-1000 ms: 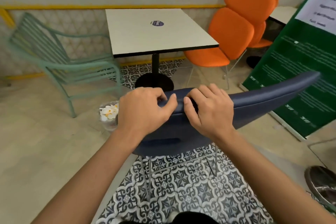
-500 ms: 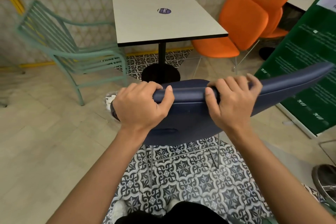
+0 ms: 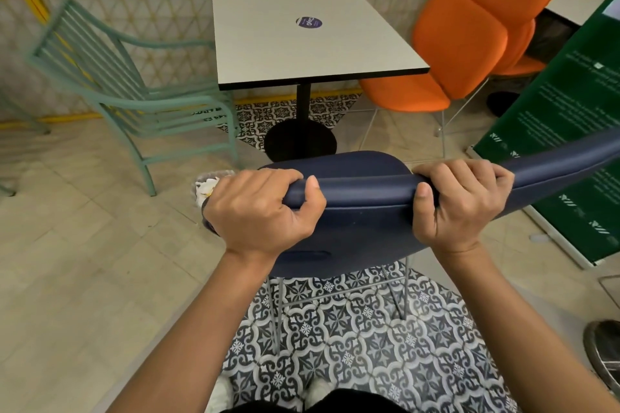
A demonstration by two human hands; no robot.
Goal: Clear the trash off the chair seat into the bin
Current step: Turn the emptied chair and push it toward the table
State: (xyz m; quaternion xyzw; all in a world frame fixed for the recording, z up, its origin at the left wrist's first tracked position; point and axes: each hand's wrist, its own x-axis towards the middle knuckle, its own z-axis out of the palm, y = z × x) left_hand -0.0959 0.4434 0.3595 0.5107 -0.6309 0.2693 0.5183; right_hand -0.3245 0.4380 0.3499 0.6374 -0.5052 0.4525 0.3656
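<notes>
A dark blue chair stands in front of me, seen from behind its backrest. My left hand grips the top edge of the backrest at its left end. My right hand grips the same edge further right. A clear bin with white crumpled trash in it stands on the floor left of the chair, mostly hidden behind my left hand. The bare front part of the seat shows over the backrest; the rest of the seat is hidden.
A white square table on a black pedestal stands beyond the chair. A mint green metal chair is at the left, orange chairs at the right. A green banner leans at the right. A metal object lies at the lower right.
My hands have slid apart along the backrest's top edge, the right one going further right. The chair has shifted left toward the bin, which my left hand now mostly hides.
</notes>
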